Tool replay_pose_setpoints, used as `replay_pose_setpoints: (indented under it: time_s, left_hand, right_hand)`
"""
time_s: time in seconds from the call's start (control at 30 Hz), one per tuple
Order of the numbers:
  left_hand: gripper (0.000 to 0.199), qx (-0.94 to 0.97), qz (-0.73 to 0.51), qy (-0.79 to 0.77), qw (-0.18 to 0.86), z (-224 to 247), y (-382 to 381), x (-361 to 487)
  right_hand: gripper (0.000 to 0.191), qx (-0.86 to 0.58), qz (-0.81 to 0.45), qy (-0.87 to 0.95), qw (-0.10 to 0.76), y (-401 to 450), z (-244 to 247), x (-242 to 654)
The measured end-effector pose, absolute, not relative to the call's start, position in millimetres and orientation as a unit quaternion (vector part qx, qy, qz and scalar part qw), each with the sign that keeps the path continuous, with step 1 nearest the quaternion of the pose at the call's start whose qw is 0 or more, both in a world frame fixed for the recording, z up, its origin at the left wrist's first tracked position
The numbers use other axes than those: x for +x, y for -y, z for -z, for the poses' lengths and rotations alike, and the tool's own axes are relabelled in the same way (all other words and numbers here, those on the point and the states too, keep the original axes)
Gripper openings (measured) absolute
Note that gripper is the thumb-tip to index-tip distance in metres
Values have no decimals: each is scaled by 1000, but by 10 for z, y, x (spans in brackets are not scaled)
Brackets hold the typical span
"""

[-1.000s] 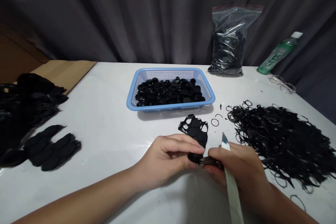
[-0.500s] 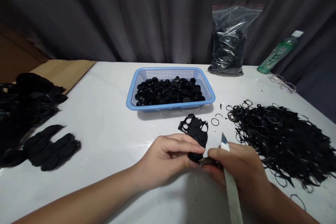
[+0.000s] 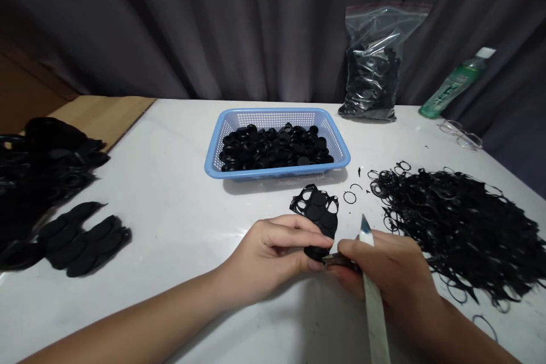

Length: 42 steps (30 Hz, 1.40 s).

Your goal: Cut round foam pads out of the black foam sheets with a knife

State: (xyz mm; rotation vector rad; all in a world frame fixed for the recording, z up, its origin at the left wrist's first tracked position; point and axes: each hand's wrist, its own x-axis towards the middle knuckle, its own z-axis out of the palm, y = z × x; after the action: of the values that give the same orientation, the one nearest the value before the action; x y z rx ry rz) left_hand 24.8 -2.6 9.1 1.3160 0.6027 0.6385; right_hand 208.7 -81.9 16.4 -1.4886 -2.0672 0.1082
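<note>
Left hand [image 3: 271, 256] closed narrowly around the lower end of a black rubber sheet [image 3: 318, 210], its fingers pinching the sheet, with round discs still set in the sheet's punched web. Sheet standing just above the table's near edge, right of centre, tilted up from the hand and below the blue plastic basket [image 3: 277, 172]. Right hand [image 3: 384, 267] in a tight fist around a long pale knife [image 3: 374, 301], point up, and a narrow dark tool [image 3: 339, 260] reaching from that fist to the sheet's lower end. On the table [image 3: 170, 193], black discs [image 3: 273, 149] filling the basket at the far edge; a tangled heap of black rubber offcuts [image 3: 456, 233] along the right side; flat black strips with discs [image 3: 81, 242] and a dark pile [image 3: 46, 165] at the left. Near the far right corner, a clear zip bag of black pieces [image 3: 375, 62], a green bottle [image 3: 452, 82] and glasses [image 3: 460, 136].
</note>
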Motion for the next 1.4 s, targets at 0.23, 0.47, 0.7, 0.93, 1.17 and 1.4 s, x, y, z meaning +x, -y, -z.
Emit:
replay_pose_setpoints:
  time_s: [0.23, 0.47, 0.7, 0.93, 1.17, 1.4]
  left_hand:
    - [25, 604, -284, -272, 694, -84, 7, 251]
    - [24, 618, -286, -265, 682, -74, -8, 243]
    - [31, 630, -294, -250, 674, -73, 3, 237]
    - [35, 639, -290, -264, 662, -48, -12, 214]
    - [32, 636, -291, -276, 659, -61, -44, 222]
    - [29, 647, -276, -285, 651, -32, -13, 232]
  right_hand:
    - [48, -566, 4, 776, 277, 807, -141, 2082]
    - [52, -570, -4, 775, 272, 806, -152, 2086]
    - [50, -557, 39, 777, 292, 786, -158, 2088]
    - [34, -637, 55, 704, 309, 630, -89, 2368]
    - [34, -579, -189, 670, 424, 662, -103, 2359]
    - [8, -495, -303, 661, 476, 758, -41, 2057]
